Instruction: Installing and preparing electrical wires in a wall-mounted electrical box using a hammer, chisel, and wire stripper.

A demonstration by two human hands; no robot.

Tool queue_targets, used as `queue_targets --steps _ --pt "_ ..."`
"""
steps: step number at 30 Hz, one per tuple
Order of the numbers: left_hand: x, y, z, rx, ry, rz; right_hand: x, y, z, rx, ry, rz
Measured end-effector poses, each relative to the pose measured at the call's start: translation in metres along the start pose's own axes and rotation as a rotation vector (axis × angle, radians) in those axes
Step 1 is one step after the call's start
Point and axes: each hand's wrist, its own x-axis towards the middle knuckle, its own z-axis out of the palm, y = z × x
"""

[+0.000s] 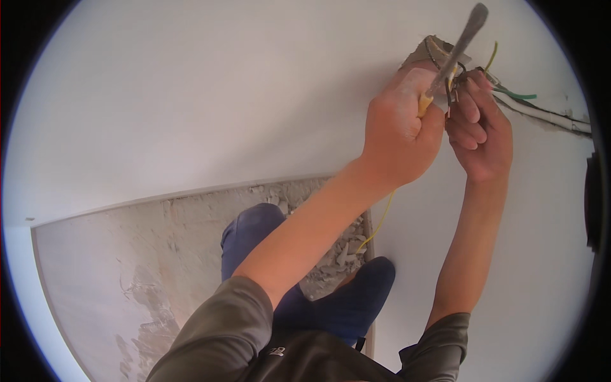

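My left hand (402, 130), dusted with white powder, is closed round a flat-bladed screwdriver (463, 43). A bit of its yellow handle shows by the thumb, and the grey metal blade slants up and to the right. Close beside it, my right hand (482, 124) has its fingers curled and pinched on a dark wire (448, 95) at a rough hole (417, 56) in the white wall. The fingers partly cover the wire ends and the hole. A green wire (523, 96) and a yellow-green wire (492, 56) stick out past the right fingertips.
White conduit (541, 114) runs rightward in a groove cut in the wall (254, 83). A thin yellow wire (382, 219) hangs below my left wrist. Broken rubble (340, 258) lies on the dusty floor (191, 235) by my knees. A dark object (592, 204) stands at the right edge.
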Motion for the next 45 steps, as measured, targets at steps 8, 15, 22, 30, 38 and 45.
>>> queue_targets --steps 8,15,22,30,38,45 --pt "-0.004 -0.012 0.006 0.165 0.118 0.311 -0.023 0.0 -0.003 -0.005 -0.014 0.013" --pt "-0.016 0.033 -0.009 0.362 -0.126 0.414 -0.105 0.023 0.028 -0.47 0.531 -0.197" --pt "-0.128 0.082 -0.012 -0.045 -0.583 -0.549 -0.219 0.071 -0.005 -0.748 0.103 -0.275" --pt "-0.229 0.075 0.017 0.186 -1.038 -0.959 -0.342 0.14 -0.025 -1.073 0.426 -0.15" --pt "-0.272 0.078 0.071 -0.051 -1.347 -1.245 -0.487 0.146 -0.046 -1.093 0.92 0.213" --pt "-0.21 0.087 0.037 -0.076 -1.468 -1.025 -0.659 0.361 -0.075 -1.189 0.87 0.841"
